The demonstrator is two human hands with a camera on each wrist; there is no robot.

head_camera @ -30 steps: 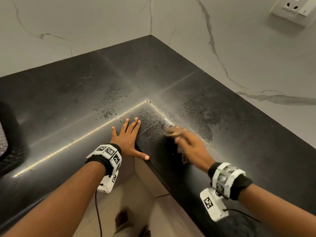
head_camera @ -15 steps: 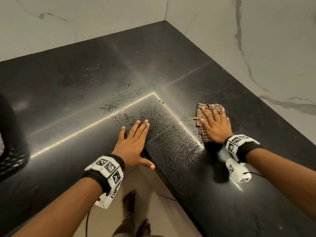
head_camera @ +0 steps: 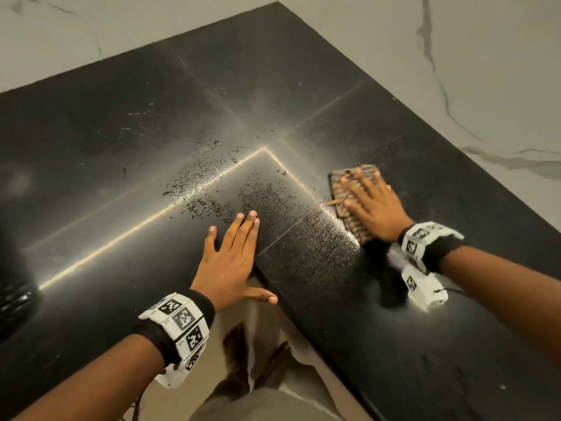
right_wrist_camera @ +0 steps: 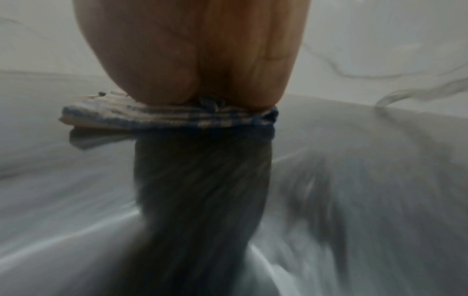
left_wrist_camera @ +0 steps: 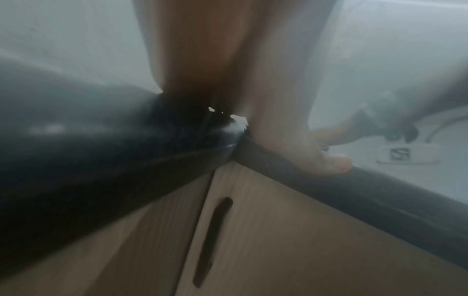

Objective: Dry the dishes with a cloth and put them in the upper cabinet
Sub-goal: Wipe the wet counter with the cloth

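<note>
A folded checked cloth point(head_camera: 341, 189) lies flat on the black stone countertop point(head_camera: 136, 117), on its right arm. My right hand point(head_camera: 365, 196) presses down on it with straight spread fingers; the right wrist view shows the palm on the cloth point(right_wrist_camera: 164, 116). My left hand point(head_camera: 233, 253) rests flat on the inner corner of the counter, fingers straight, thumb point(left_wrist_camera: 326, 164) along the front edge. Water droplets point(head_camera: 209, 189) speckle the stone between the hands. No dishes are in view.
White marble walls point(head_camera: 455, 71) close the counter at the back and right. A dark rounded object point(head_camera: 12, 299) sits at the left edge. Below the counter are a wooden cabinet door with a slot handle point(left_wrist_camera: 212, 240), floor, and my bare feet point(head_camera: 236, 354).
My right hand swept the cloth from the middle seam out to the right, then held it there, pressing flat. The left hand stayed on the counter corner. The camera tilted down.
</note>
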